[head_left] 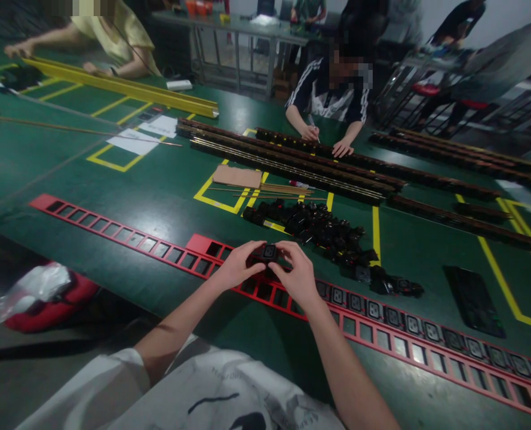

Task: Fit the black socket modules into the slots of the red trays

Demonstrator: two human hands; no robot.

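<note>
A small black power socket is pinched between my two hands, its face turned up. My left hand grips its left side with thumb and fingers. On its other side, the fingers of my right hand close round it. Beneath them runs a red slotted strip, whose slots to the right hold a row of black sockets. Nearer my body lies a second red strip with open slots. Part of the far strip is hidden by my hands.
Beyond my hands is a pile of black sockets. Long dark rails lie behind it, near a piece of cardboard. Across the table a person holds a pen. A black flat object lies right; a yellow channel lies far left.
</note>
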